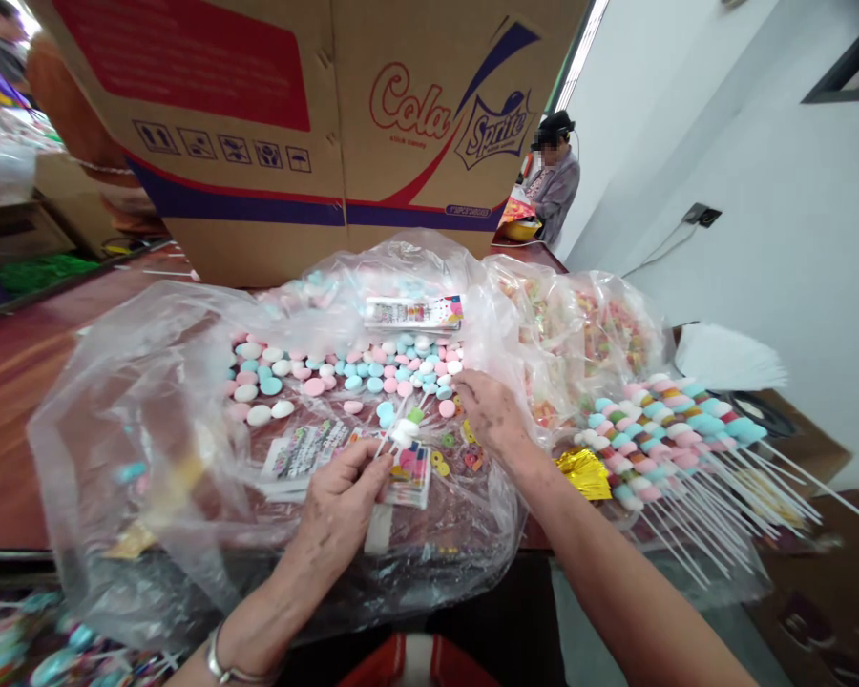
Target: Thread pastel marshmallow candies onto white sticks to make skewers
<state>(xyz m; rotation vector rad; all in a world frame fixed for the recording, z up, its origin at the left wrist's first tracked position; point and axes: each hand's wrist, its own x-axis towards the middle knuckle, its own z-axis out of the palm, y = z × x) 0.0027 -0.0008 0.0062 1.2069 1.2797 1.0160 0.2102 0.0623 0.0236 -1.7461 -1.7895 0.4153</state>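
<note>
Behind the red-brown tabletop [14, 382], a big cardboard box [315, 124] is standing at twelve o'clock. On a clear plastic sheet [136, 429], the left hand [340, 510] is pinching a thin white stick [393, 429] carrying a white candy [403, 434]. The right hand [491, 410], fingers curled together, is touching loose pastel candies [372, 372] just past it. At three o'clock, finished candy skewers [673, 439] are lying in a pile.

Pink, pale blue and white candy discs [344, 374] in a clear plastic bag [150, 420]; white sticks [694, 515] threaded with pink, blue, green and white pieces; brown cardboard box [307, 124] with red panel, purple stripe; gold foil [585, 473]
</note>
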